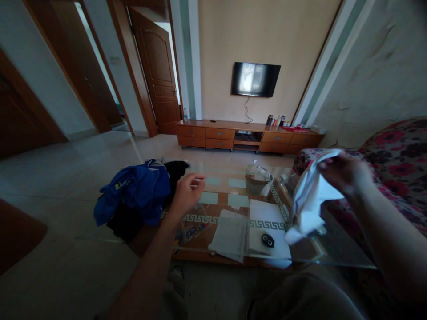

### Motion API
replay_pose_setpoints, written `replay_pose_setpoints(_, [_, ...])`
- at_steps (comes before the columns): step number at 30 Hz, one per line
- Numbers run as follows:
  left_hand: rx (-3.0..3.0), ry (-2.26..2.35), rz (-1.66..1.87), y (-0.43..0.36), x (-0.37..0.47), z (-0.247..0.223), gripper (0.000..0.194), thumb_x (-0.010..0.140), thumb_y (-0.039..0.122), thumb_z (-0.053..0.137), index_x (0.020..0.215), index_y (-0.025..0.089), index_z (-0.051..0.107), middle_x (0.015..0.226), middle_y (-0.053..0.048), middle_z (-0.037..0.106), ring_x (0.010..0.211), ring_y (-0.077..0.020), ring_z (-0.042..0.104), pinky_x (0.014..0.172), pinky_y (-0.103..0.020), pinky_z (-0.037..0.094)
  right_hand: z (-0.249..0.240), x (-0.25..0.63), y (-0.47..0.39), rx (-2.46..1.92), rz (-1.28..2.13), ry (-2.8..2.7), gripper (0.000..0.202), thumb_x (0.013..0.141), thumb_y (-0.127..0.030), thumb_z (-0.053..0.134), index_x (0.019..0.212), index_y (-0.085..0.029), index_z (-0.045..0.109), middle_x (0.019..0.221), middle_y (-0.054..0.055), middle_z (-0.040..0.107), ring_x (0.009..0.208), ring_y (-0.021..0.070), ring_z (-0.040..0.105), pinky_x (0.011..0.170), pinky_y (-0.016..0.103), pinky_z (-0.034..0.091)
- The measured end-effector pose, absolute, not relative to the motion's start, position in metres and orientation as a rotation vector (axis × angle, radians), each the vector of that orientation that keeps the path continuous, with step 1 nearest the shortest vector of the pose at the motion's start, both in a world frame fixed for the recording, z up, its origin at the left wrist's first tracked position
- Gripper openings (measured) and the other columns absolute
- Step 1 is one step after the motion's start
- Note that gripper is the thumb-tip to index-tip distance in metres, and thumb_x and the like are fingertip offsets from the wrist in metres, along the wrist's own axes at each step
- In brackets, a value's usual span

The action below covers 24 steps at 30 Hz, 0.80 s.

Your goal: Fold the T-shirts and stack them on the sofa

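Over the right edge of the glass table (200, 218), your right hand (350, 173) grips a crumpled white piece (310, 200) by its top; the lower end hangs toward the near right corner, and whether it touches the glass I cannot tell. Your left hand (190, 191) is loosely curled and looks empty, beside the blue garment (140, 186) at the left edge. Held only by that top grip, the piece could slip or fold over on itself; a low sweep along the near edge might knock off the small black object (267, 240). The white piece breaks into angular creases, cloth or paper being unclear; the garment is bunched and soft-looking, the black object rounded, the tabletop slick and transparent.
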<state>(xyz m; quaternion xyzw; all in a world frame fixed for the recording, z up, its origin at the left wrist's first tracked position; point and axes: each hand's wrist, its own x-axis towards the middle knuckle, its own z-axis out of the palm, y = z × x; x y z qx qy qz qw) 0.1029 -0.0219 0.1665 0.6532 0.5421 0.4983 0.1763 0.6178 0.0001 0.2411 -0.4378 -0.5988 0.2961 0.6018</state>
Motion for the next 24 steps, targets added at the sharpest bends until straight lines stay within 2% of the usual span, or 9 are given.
replay_pose_setpoints(3, [1.721, 1.193, 1.559, -0.054, 0.146, 0.201, 0.02, 0.088, 0.035, 0.066, 0.103, 0.023, 0.073, 0.105, -0.006, 0.072, 0.087, -0.0193, 0.065, 0.08, -0.031, 0.051, 0.313, 0.598, -0.007, -0.512, 0.805, -1.118, 0.02, 0.09, -0.015, 0.053, 0.073, -0.024, 0.059, 0.069, 0.0, 0.056, 0.056, 0.0114, 0.041, 0.064, 0.033, 0.032])
replay_pose_setpoints(5, [1.785, 1.046, 1.571, -0.079, 0.17, 0.223, 0.021, 0.09, 0.03, 0.066, 0.11, 0.025, 0.072, 0.108, -0.006, 0.07, 0.094, -0.0201, 0.064, 0.088, -0.034, 0.05, 0.338, 0.571, -0.02, -0.474, 0.783, -1.148, 0.019, 0.094, -0.018, 0.054, 0.079, -0.023, 0.064, 0.073, 0.0, 0.057, 0.058, 0.0111, 0.041, 0.067, 0.032, 0.033])
replay_pose_setpoints(9, [1.94, 0.977, 1.577, -0.114, 0.192, 0.249, 0.042, 0.088, 0.023, 0.069, 0.13, 0.027, 0.062, 0.123, -0.008, 0.062, 0.103, -0.0224, 0.06, 0.093, -0.037, 0.049, 0.334, 0.51, -0.054, -0.574, 1.035, -1.184, 0.018, 0.097, -0.024, 0.054, 0.084, -0.023, 0.067, 0.081, 0.002, 0.064, 0.073, 0.0154, 0.053, 0.079, 0.033, 0.044])
replay_pose_setpoints(13, [2.02, 1.124, 1.641, -0.114, 0.197, 0.245, 0.062, 0.079, 0.022, 0.078, 0.136, 0.03, 0.057, 0.133, -0.01, 0.051, 0.109, -0.0247, 0.055, 0.093, -0.038, 0.049, 0.324, 0.467, -0.085, -0.381, 1.038, -1.082, 0.019, 0.095, -0.019, 0.052, 0.084, -0.027, 0.066, 0.101, 0.003, 0.069, 0.109, 0.0196, 0.06, 0.105, 0.037, 0.044])
replay_pose_setpoints(15, [2.064, 1.142, 1.601, -0.108, 0.199, 0.239, 0.056, 0.075, 0.021, 0.081, 0.128, 0.029, 0.063, 0.127, -0.008, 0.054, 0.107, -0.0249, 0.055, 0.093, -0.038, 0.047, 0.324, 0.451, -0.095, -0.356, 1.043, -1.072, 0.02, 0.096, -0.019, 0.052, 0.084, -0.028, 0.066, 0.102, 0.002, 0.07, 0.114, 0.0205, 0.06, 0.11, 0.038, 0.043])
replay_pose_setpoints(18, [2.038, 1.152, 1.508, -0.096, 0.196, 0.232, 0.011, 0.08, 0.022, 0.076, 0.089, 0.024, 0.072, 0.093, -0.003, 0.06, 0.089, -0.0211, 0.056, 0.084, -0.033, 0.046, 0.322, 0.438, -0.102, -0.354, 1.103, -1.08, 0.022, 0.099, -0.027, 0.051, 0.083, -0.029, 0.066, 0.094, 0.002, 0.07, 0.102, 0.0214, 0.065, 0.105, 0.042, 0.049])
replay_pose_setpoints(20, [1.915, 1.162, 1.493, -0.089, 0.191, 0.231, 0.014, 0.083, 0.025, 0.074, 0.071, 0.022, 0.067, 0.078, -0.001, 0.056, 0.079, -0.0188, 0.053, 0.076, -0.03, 0.044, 0.314, 0.437, -0.098, -0.374, 1.172, -1.103, 0.021, 0.101, -0.033, 0.051, 0.088, -0.027, 0.067, 0.089, 0.002, 0.069, 0.091, 0.0206, 0.067, 0.097, 0.043, 0.054])
replay_pose_setpoints(22, [1.719, 1.076, 1.448, -0.086, 0.185, 0.23, 0.018, 0.086, 0.03, 0.073, 0.072, 0.02, 0.068, 0.076, -0.001, 0.058, 0.077, -0.0173, 0.053, 0.072, -0.028, 0.043, 0.301, 0.443, -0.089, -0.456, 1.191, -1.123, 0.016, 0.1, -0.035, 0.055, 0.095, -0.025, 0.067, 0.094, 0.003, 0.071, 0.091, 0.0198, 0.069, 0.092, 0.041, 0.056])
replay_pose_setpoints(24, [1.466, 0.908, 1.357, -0.085, 0.182, 0.229, 0.017, 0.088, 0.034, 0.072, 0.081, 0.019, 0.07, 0.078, -0.001, 0.061, 0.075, -0.0154, 0.055, 0.068, -0.025, 0.043, 0.285, 0.451, -0.079, -0.619, 1.121, -1.142, 0.011, 0.096, -0.034, 0.062, 0.102, -0.025, 0.065, 0.109, 0.004, 0.072, 0.105, 0.0198, 0.068, 0.097, 0.039, 0.054])
